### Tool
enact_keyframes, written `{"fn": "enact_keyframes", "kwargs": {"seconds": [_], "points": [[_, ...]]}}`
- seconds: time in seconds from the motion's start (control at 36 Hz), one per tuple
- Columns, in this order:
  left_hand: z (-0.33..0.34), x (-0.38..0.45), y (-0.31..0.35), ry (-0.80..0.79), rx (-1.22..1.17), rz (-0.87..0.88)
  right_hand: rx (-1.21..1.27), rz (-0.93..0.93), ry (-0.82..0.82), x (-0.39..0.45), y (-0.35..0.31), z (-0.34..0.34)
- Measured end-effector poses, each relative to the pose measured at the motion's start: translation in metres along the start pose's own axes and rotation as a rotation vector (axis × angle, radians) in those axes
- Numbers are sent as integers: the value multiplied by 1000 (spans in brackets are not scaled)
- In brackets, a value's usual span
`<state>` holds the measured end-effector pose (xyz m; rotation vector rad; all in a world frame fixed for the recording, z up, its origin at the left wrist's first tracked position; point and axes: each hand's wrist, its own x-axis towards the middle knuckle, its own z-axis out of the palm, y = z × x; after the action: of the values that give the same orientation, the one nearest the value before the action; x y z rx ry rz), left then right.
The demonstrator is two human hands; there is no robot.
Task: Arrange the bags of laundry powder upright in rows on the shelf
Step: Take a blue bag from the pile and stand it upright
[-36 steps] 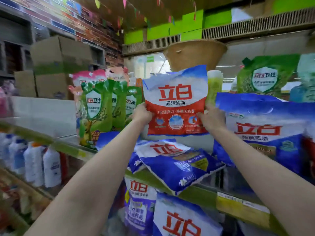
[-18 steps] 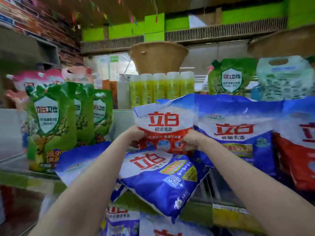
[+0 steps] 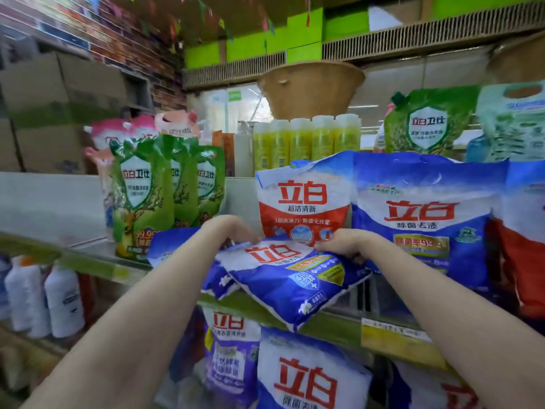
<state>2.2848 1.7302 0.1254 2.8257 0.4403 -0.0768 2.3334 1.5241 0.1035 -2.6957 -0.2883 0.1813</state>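
At centre frame, we find the red-and-white plastic laundry powder bag standing upright at the back of the green-edged shelf, just beside the large blue-and-white upright bag to its right. Below it, the blue-and-white flat-lying powder bag rests tilted, its lower end overhanging the shelf edge. We note the left hand gripping its top-left corner with fingers curled over, and the right hand pinching its top-right edge.

We judge the step in hand to be raising this bag. It is best lifted by both top corners together, letting the powder settle downward, then seated flat on its base in front of the red-and-white bag.

Its long axis runs from centre frame toward lower right; the printed top points up and away from us.
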Motion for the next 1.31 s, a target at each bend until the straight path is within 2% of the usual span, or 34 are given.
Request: {"fn": "enact_keyframes", "kwargs": {"seconds": [0.08, 0.22, 0.58, 0.75, 0.81, 0.92, 1.08, 1.14, 1.22, 1.31], "points": [[0, -7, -12, 11, 11, -74, 54, -87, -16, -2, 2, 4], [10, -29, -28, 84, -117, -133, 135, -127, -53, -8, 2, 8], [65, -87, -44, 639, -105, -193, 220, -161, 89, -36, 12, 22], [84, -120, -22, 648, -127, -174, 202, -155, 102, -51, 30, 22], [92, -125, -10, 582, -251, -173, 241, -155, 94, -51, 36, 20], [98, -132, 21, 325, -734, -163, 338, -159, 85, -53, 45, 13], [80, -134, 41, 309, -1000, -57, 430, -139, 93, -72, 68, -13], [73, -133, 47, 325, -1044, 32, 584, -174, 63, -78, 77, -17], [66, -134, 62, 360, -1138, 165, 950, -290, 13, -87, 91, -20], [66, -133, 82, 374, -1249, 292, 1149, -412, 78, -98, 108, -29]]}}
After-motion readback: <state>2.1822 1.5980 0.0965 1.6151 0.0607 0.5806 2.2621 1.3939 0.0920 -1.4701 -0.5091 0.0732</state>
